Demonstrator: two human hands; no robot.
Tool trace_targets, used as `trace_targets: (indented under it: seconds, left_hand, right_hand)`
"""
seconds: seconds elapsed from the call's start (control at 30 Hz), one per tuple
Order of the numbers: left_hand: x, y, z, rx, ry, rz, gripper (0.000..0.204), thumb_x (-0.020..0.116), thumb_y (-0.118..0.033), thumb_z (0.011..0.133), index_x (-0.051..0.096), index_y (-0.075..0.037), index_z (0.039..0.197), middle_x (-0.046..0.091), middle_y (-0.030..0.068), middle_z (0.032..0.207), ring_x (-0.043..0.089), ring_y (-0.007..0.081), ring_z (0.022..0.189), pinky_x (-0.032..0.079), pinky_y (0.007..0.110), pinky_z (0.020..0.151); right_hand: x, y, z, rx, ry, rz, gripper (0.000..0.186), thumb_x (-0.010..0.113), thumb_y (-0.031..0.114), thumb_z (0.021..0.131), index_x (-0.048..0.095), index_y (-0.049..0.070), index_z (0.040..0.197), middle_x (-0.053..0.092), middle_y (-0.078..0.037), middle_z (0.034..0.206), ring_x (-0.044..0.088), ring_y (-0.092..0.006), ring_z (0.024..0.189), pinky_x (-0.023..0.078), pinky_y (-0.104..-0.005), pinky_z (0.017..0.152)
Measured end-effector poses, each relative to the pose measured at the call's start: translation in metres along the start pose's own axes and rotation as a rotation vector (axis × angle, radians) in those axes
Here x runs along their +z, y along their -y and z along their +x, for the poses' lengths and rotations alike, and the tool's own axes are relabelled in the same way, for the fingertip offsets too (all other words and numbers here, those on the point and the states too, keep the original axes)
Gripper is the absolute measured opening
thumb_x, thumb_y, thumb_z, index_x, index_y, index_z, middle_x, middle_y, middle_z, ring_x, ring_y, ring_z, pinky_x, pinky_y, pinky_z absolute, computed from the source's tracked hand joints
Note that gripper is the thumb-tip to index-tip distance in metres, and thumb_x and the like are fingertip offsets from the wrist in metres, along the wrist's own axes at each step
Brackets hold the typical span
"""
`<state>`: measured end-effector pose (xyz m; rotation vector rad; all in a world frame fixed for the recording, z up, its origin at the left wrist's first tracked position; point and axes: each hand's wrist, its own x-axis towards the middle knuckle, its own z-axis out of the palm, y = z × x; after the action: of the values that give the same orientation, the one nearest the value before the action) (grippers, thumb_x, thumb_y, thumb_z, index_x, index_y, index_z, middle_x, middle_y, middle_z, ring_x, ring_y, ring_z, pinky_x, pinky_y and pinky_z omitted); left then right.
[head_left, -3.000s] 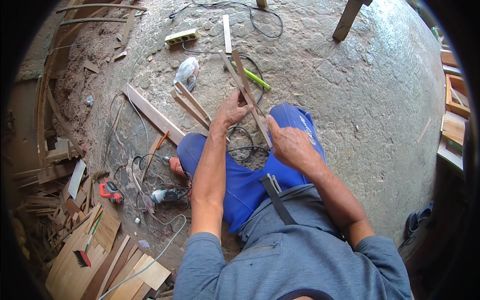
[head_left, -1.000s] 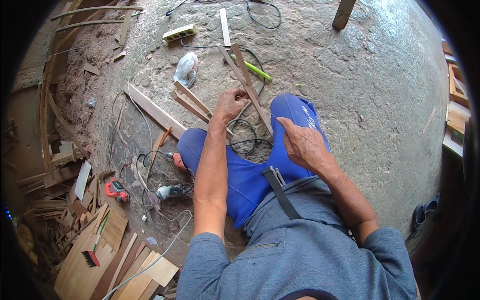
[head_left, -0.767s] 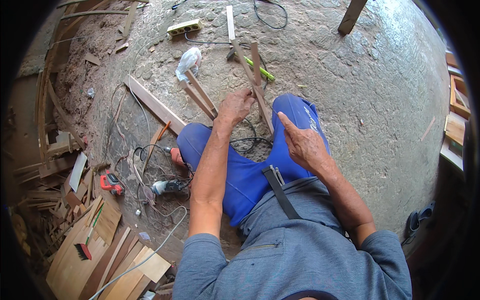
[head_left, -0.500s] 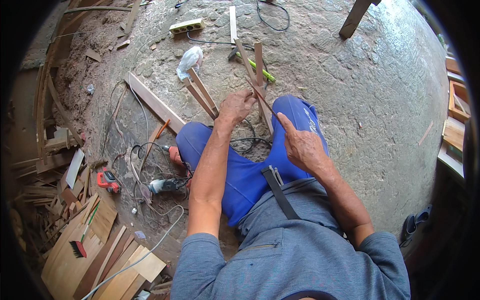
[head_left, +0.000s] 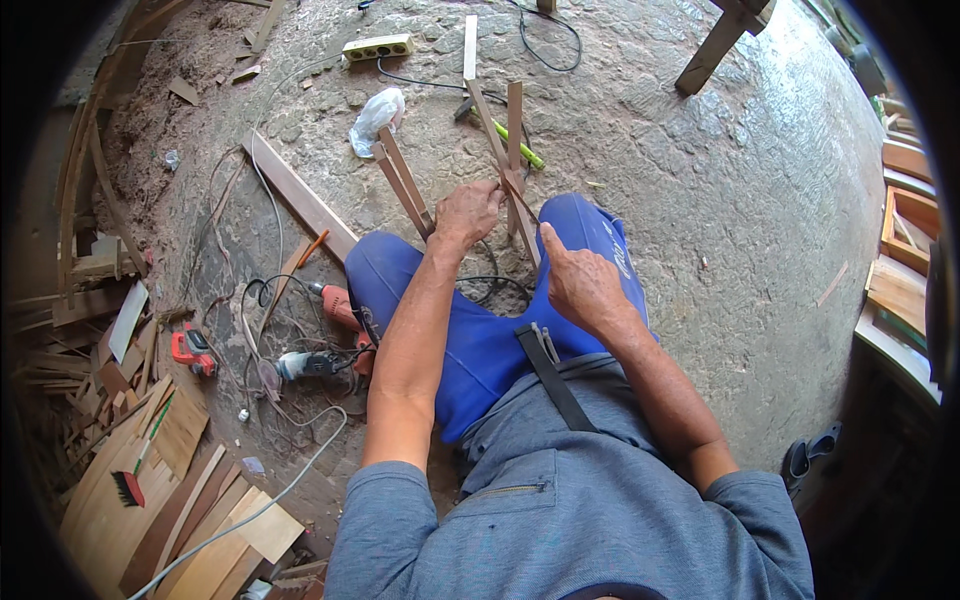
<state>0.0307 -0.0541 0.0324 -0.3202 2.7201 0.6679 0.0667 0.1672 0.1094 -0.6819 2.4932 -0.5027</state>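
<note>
I sit on a rough stone floor in blue trousers (head_left: 480, 340). My left hand (head_left: 466, 212) is closed on a long thin wooden strip (head_left: 490, 125) that runs from between my knees out across the floor. A shorter strip (head_left: 514, 110) crosses it right by my fingers. My right hand (head_left: 577, 282) hovers over my right knee with fingers apart and the index finger raised, just beside the near end of the long strip; it holds nothing.
Two joined strips (head_left: 400, 180) and a plank (head_left: 300, 195) lie left of my knee. Also on the floor are a white plastic bag (head_left: 378, 115), a power strip (head_left: 376, 47), a green-handled tool (head_left: 518, 142), an angle grinder (head_left: 305, 365) with cables, and stacked boards (head_left: 170, 510) at lower left.
My right hand has let go of the long strip and drawn back to my knee. The shorter strip now lies across the long one at my left hand.
</note>
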Motion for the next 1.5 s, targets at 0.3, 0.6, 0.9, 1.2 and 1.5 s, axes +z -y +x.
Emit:
trace_targets:
  seconds: [0.3,0.6,0.9,1.2,1.5]
  left_hand:
    - [0.006,-0.002,0.008,-0.034,-0.05,0.005,0.034,0.05,-0.037,0.1,0.071,-0.011,0.106,0.072,0.0178,0.105,0.068,0.0382,0.104,0.052,0.053,0.089]
    - [0.01,-0.002,0.008,-0.06,-0.058,0.014,0.039,0.045,-0.041,0.101,0.07,-0.012,0.103,0.072,0.0186,0.103,0.068,0.0411,0.1,0.052,0.054,0.087]
    - [0.001,-0.011,0.004,-0.125,-0.077,-0.014,0.042,0.042,-0.045,0.102,0.07,-0.013,0.104,0.072,0.0187,0.107,0.067,0.0412,0.103,0.051,0.054,0.09]
    - [0.007,0.015,0.006,-0.046,-0.078,-0.091,0.037,0.046,-0.038,0.1,0.071,-0.011,0.108,0.071,0.02,0.104,0.067,0.0421,0.1,0.051,0.052,0.089]
    - [0.017,0.027,0.011,-0.031,-0.148,-0.16,0.032,0.051,-0.031,0.097,0.073,-0.007,0.1,0.07,0.0225,0.096,0.067,0.0426,0.094,0.051,0.05,0.083]
  right_hand:
    - [-0.004,0.001,0.019,0.024,0.031,-0.051,0.06,0.051,0.008,0.086,0.04,0.001,0.145,0.069,-0.028,0.082,0.068,-0.0463,0.079,0.052,-0.0573,0.071]
    - [-0.006,-0.009,0.006,0.019,0.099,-0.007,0.058,0.051,0.01,0.089,0.038,0.004,0.146,0.068,-0.029,0.081,0.069,-0.0475,0.079,0.052,-0.0586,0.072]
    - [-0.003,-0.009,0.004,-0.011,0.025,-0.013,0.058,0.049,0.011,0.091,0.039,0.005,0.148,0.069,-0.028,0.08,0.069,-0.0461,0.077,0.053,-0.0576,0.07]
    - [0.003,-0.012,0.002,-0.01,0.01,-0.018,0.059,0.049,0.013,0.092,0.041,0.006,0.15,0.07,-0.027,0.082,0.07,-0.0446,0.077,0.054,-0.0559,0.07]
    - [0.016,-0.016,0.002,-0.067,0.046,0.061,0.062,0.049,0.013,0.091,0.037,0.008,0.152,0.069,-0.027,0.081,0.069,-0.0461,0.077,0.053,-0.0565,0.07]
